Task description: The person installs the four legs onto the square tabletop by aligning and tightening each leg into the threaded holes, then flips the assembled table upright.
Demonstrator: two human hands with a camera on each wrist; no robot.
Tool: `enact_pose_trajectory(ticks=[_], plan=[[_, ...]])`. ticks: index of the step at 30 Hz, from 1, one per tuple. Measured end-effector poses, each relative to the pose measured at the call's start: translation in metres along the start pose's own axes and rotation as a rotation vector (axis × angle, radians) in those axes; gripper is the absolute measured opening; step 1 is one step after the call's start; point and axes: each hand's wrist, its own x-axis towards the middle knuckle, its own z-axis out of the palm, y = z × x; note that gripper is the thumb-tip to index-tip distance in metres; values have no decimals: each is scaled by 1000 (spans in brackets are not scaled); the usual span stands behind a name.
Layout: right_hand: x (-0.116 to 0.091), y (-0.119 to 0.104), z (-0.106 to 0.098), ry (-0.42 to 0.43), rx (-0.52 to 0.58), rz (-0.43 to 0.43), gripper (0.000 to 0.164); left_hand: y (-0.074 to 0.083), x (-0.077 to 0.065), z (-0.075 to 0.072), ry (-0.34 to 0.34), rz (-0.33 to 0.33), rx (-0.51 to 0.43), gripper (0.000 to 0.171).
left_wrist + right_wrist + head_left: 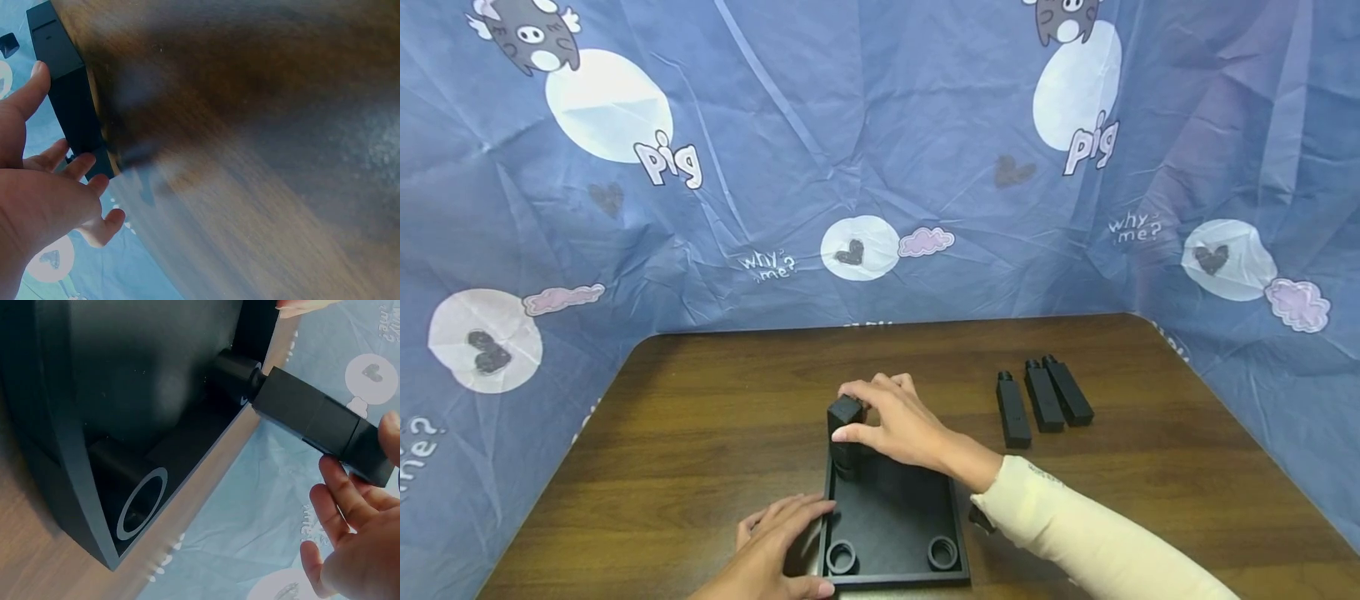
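A shallow black tray-like base [895, 504] with raised edges lies on the table, round ring-shaped sockets in its corners. At its far left corner a square black leg [842, 446] stands upright, its narrow neck in the socket [232, 374] there. My right hand [898, 421] pinches the leg near its top between thumb and fingers. My left hand [775, 542] rests along the base's left side, thumb at the near corner and fairly straight fingers touching the wall. Both near sockets show, left ring [841, 557] and right ring [942, 552]; my right hand and forearm hide the far right corner.
Three more black legs, a left one [1013, 410], a middle one [1043, 396] and a right one [1067, 392], lie right of the base on the wooden table [722, 400]. A blue printed cloth [850, 167] hangs behind the table and along its sides.
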Motion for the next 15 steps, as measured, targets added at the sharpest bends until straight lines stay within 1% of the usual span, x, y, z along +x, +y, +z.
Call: enact_pose_trajectory(ticks=[4, 8, 10, 12, 15], plan=[[3, -1, 1, 23, -31, 24, 41, 0, 0, 0, 6, 5, 9, 79], [6, -2, 1, 10, -43, 54, 41, 0, 0, 0, 24, 18, 28, 79], [7, -2, -1, -11, -13, 56, 40, 0, 0, 1, 24, 19, 28, 79], [7, -1, -2, -34, 21, 37, 39, -1, 0, 1, 23, 19, 28, 79], [6, 0, -6, -90, 87, -2, 46, -1, 0, 1, 22, 18, 33, 80]])
